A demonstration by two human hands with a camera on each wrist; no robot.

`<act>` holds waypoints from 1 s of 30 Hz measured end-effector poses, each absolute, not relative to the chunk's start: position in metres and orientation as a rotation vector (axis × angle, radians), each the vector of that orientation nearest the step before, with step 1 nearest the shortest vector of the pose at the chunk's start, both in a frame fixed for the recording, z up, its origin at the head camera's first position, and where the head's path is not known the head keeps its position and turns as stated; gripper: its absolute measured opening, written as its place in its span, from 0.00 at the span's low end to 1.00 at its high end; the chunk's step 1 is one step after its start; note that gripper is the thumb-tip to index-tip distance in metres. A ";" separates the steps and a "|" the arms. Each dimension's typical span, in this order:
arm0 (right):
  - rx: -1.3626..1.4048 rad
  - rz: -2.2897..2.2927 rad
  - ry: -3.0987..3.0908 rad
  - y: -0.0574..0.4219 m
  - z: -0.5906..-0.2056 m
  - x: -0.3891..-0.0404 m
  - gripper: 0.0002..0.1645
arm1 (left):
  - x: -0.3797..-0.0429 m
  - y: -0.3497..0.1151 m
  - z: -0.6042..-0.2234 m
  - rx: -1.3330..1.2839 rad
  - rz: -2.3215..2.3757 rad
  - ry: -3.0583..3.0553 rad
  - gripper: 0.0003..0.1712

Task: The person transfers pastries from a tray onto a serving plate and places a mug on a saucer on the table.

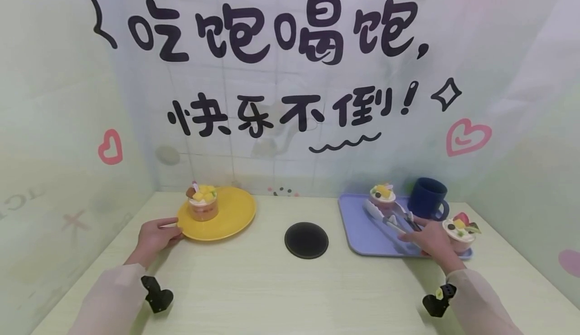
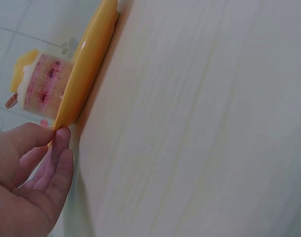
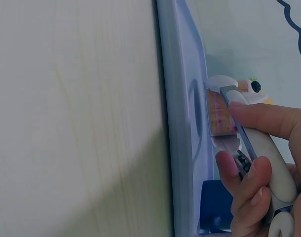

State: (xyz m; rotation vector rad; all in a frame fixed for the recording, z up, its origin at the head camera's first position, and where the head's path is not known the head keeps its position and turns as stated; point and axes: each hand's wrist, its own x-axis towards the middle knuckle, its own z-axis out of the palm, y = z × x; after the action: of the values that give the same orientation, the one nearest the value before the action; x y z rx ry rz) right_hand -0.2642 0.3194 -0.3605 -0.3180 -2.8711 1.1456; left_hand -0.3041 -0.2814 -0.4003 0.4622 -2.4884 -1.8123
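My left hand (image 1: 157, 239) pinches the near left rim of a yellow plate (image 1: 240, 214) between thumb and fingers. On that plate stands a dessert cup (image 1: 203, 204) topped with yellow fruit cubes, also seen in the left wrist view. In my right hand (image 1: 432, 242) is a pair of tongs (image 1: 385, 219) with pale handles. Their spread tips are around or beside a second dessert cup (image 1: 382, 195) on a blue-purple tray (image 1: 362, 242); in the right wrist view the tips (image 3: 224, 81) lie at its sides. Whether they touch the cup I cannot tell.
A dark blue mug (image 1: 426, 197) stands at the tray's back right. Another dessert cup (image 1: 459, 234) with red and green fruit sits at its right front, partly behind my wrist. A black round disc (image 1: 306, 240) lies mid-table. A printed backdrop (image 1: 281, 169) stands behind.
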 end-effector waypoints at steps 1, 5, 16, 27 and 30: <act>-0.319 1.146 -2.875 0.319 -0.360 -0.264 0.53 | -0.304 -0.281 -0.400 0.461 -1.814 -2.489 0.30; -0.327 1.146 -2.883 0.318 -0.360 -0.263 0.53 | -0.303 -0.282 -0.400 0.450 -1.830 -2.477 0.30; -0.347 1.148 -2.892 0.317 -0.358 -0.262 0.54 | -0.303 -0.282 -0.399 0.432 -1.840 -2.473 0.31; -0.314 1.130 -2.892 0.309 -0.351 -0.260 0.54 | -0.305 -0.282 -0.400 0.442 -1.846 -2.468 0.30; -0.319 1.135 -2.901 0.306 -0.349 -0.258 0.54 | -0.306 -0.282 -0.401 0.449 -1.845 -2.467 0.30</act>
State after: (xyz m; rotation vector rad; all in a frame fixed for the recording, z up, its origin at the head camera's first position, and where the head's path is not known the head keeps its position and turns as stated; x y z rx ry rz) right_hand -0.2584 0.3064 -0.3491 -0.3188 -2.9009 1.1349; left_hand -0.3059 -0.2818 -0.4008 0.4491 -2.4672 -1.8445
